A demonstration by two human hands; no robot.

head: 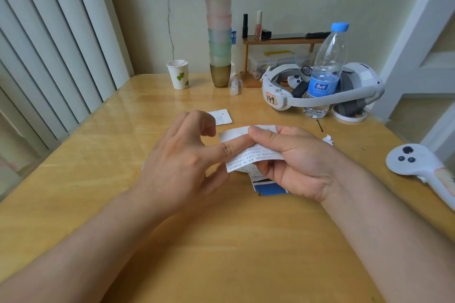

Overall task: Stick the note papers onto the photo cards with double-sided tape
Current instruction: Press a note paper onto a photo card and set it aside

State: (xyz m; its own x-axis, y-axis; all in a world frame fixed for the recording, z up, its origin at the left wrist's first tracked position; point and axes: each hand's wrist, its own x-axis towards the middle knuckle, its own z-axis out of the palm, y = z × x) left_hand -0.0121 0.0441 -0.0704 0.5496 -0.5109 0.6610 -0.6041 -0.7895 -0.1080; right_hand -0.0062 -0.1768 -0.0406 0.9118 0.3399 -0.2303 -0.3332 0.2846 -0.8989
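My right hand (293,162) grips a white note paper (248,155) printed with small text, thumb on top, just above the wooden table (221,241). My left hand (182,155) lays its thumb along the paper's left part, the other fingers loosely bent above it. Under my right hand lies a photo card (268,188) with a blue band, mostly hidden. A second small printed note paper (221,117) lies flat on the table beyond my left hand. No tape roll is plainly visible.
At the back stand a paper cup (179,74), a tall stack of coloured cups (219,22), a water bottle (325,69), a white headset (320,86) and a small shelf. A white controller (418,162) lies at the right edge. A paper scrap (328,140) lies nearby.
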